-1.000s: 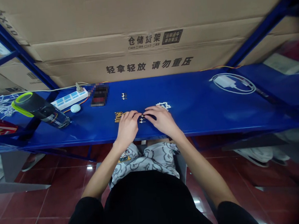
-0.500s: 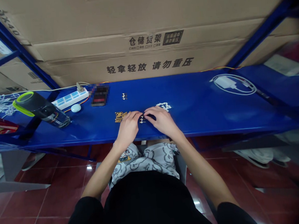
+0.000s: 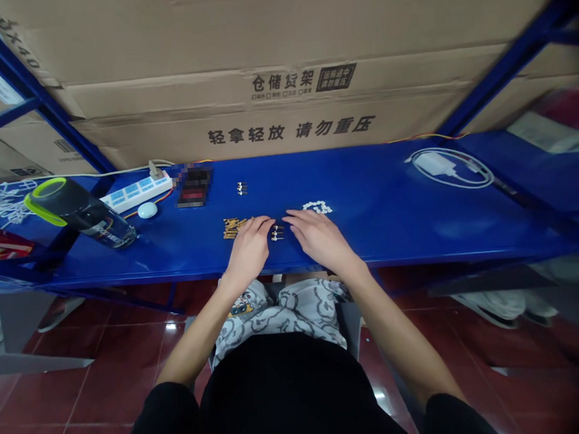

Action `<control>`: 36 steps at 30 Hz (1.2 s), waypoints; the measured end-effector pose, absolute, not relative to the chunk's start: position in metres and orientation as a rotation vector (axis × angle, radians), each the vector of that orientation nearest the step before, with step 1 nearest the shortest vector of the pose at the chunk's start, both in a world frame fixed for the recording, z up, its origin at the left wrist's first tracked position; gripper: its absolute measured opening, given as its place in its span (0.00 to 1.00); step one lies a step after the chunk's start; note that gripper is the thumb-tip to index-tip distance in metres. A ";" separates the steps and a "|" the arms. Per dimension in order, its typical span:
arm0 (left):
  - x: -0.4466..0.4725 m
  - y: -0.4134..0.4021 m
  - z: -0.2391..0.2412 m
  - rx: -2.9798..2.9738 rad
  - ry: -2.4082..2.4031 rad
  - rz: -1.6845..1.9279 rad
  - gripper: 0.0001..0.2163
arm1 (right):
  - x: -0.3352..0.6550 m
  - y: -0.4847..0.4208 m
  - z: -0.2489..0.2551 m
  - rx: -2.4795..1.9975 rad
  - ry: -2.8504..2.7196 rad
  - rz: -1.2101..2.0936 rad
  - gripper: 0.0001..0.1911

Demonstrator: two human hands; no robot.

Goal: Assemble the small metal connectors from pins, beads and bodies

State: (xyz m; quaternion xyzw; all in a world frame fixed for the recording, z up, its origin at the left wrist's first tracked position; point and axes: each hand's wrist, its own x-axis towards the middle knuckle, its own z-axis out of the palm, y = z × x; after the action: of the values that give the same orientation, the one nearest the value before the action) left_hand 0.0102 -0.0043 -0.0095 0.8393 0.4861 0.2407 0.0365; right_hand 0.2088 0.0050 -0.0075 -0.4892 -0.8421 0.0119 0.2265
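Between my hands, near the table's front edge, lies a short row of small brass-coloured pins with white pieces on them [image 3: 277,234]. My left hand [image 3: 250,245] rests just left of that row. Its fingers are bent and pressed together at the tips, and what they pinch, if anything, is too small to make out. Partly behind it lies a pile of brass-coloured pins [image 3: 231,228]. My right hand [image 3: 318,238] is right of the row, thumb and fingers apart with nothing visible between them. Just beyond it are several small white pieces [image 3: 319,206].
Farther back sits another small group of pins with white pieces [image 3: 242,188]. On the left are a dark bottle [image 3: 96,215], a power strip [image 3: 137,192], a white rounded object [image 3: 147,209] and a blurred dark item [image 3: 194,186]. A charger with cable [image 3: 435,162] lies right. Cardboard [image 3: 279,30] stands behind.
My right hand has drawn back to the right, away from the left fingertips, and its fingers have parted. One more piece shows in the row. My left hand has hardly moved.
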 end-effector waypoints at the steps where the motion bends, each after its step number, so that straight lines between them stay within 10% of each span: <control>1: 0.010 -0.004 -0.010 2.579 1.494 0.739 0.25 | 0.209 0.005 -0.008 -1.351 -2.332 0.030 0.22; 36: 0.012 -0.005 -0.008 2.610 1.505 0.737 0.24 | 0.208 0.006 -0.008 -1.326 -2.342 0.027 0.23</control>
State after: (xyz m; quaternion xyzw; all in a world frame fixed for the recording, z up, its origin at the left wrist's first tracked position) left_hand 0.0116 -0.0052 -0.0084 0.8413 0.4851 0.2376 0.0199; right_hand 0.2077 0.0064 -0.0080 -0.4803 -0.8482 0.0096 0.2231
